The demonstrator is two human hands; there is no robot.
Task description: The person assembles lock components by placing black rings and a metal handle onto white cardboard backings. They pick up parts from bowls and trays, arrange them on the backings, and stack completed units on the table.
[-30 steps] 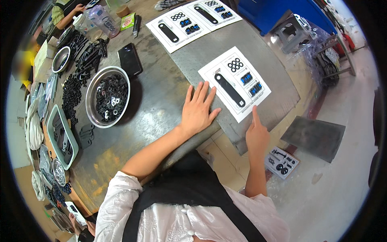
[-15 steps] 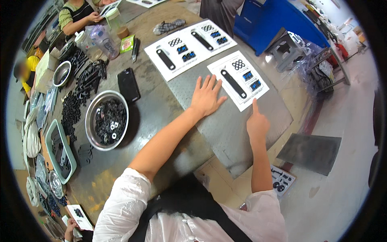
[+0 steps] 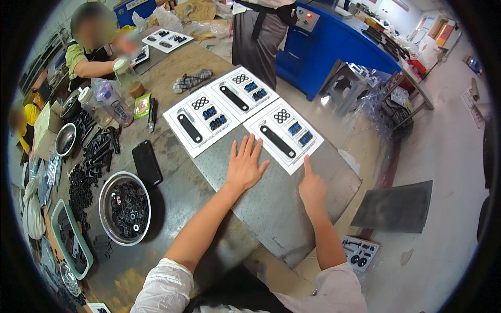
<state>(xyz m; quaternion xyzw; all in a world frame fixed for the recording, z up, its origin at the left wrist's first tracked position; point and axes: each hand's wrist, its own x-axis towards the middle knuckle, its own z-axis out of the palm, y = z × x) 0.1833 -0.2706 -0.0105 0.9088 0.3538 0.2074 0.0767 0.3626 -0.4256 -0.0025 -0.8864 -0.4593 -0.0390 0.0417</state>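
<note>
Left hand (image 3: 243, 168) laid spread beside the card (image 3: 288, 137), nothing grasped; right hand (image 3: 313, 188) seen empty, index extended to its near edge. Card lies ahead of both, neighbour cards (image 3: 203, 125) close beyond. Edges could be overlapped or buckled by uneven pushing.

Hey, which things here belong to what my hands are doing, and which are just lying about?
Seemingly in use:
white card beside your left hand and right hand
two similar cards beside it
perhaps the bowl of black rings

Probably just lying about:
phone
box cutter
drink bottles
green packet
</note>
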